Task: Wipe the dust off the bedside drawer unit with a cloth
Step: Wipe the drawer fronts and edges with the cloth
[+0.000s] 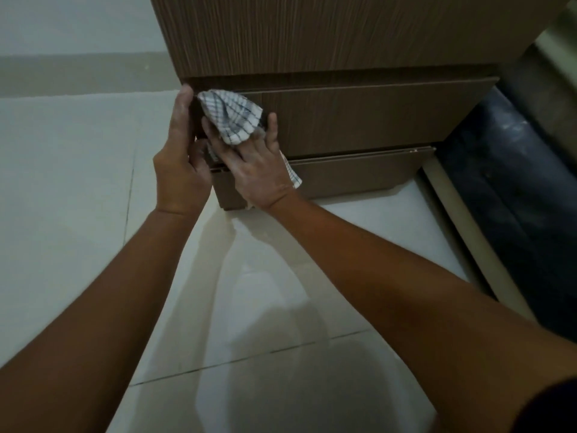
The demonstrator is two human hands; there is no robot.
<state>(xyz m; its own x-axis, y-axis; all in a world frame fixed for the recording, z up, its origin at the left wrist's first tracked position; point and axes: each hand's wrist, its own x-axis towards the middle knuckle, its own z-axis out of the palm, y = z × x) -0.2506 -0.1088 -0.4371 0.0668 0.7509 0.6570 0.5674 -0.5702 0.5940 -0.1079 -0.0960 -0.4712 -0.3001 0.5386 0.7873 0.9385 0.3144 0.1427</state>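
A brown wood-grain bedside drawer unit [359, 120] stands in front of me, seen from above, with two drawer fronts pulled slightly out. A white cloth with dark checks [232, 117] is pressed against the left end of the upper drawer front. My right hand [253, 164] lies over the cloth with fingers spread and holds it against the drawer; a corner of the cloth hangs out below the hand. My left hand [182, 157] grips the left edge of the upper drawer front, thumb on the corner of the unit.
Pale glossy floor tiles [78, 182] spread to the left and below the unit. A dark bed base or mattress edge [515, 170] runs along the right side, close to the drawers. A pale wall with a skirting band [78, 73] is behind on the left.
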